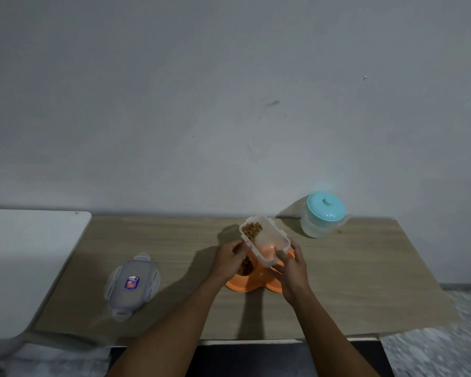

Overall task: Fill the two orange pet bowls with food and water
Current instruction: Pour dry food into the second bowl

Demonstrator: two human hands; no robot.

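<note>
Feeding step in hand — left hand point(230, 258) and right hand point(290, 268) closed around open food container point(264, 238), held over orange pet bowls point(252, 282) mid-table. Next — probably the water, from jug point(324, 216) at far edge.

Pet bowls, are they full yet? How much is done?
Partly done. The lid is already off, lying on the table, and some kibble sits in the left bowl of the orange pet bowls. Right now the left hand and right hand hold the food container over them, kibble still inside. The water jug stands closed, so the water step looks left.
</note>
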